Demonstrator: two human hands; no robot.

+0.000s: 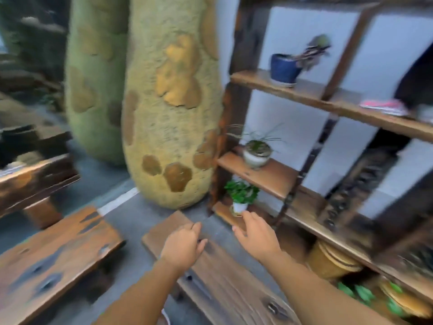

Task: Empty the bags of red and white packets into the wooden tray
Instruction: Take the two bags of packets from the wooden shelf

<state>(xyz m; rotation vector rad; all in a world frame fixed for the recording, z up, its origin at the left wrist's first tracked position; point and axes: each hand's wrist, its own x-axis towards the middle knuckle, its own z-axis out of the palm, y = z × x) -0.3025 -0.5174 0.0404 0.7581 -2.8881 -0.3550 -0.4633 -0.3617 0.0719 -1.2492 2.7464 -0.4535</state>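
The view is blurred by motion. My left hand (pixel 181 246) hovers over the far end of a wooden bench (pixel 218 280), fingers loosely curled and holding nothing. My right hand (pixel 256 233) reaches forward with fingers spread, just below a small white pot with a green plant (pixel 241 198) on the lowest shelf. A red and white item (pixel 384 106), perhaps a bag of packets, lies on an upper shelf at the right. No wooden tray can be made out.
A wooden shelf unit (pixel 276 177) stands to the right with a blue pot (pixel 284 68), a pale pot of grass (pixel 256 153) and woven baskets (pixel 332 261). Large rough columns (pixel 168 113) rise ahead. Another bench (pixel 54 256) stands at left.
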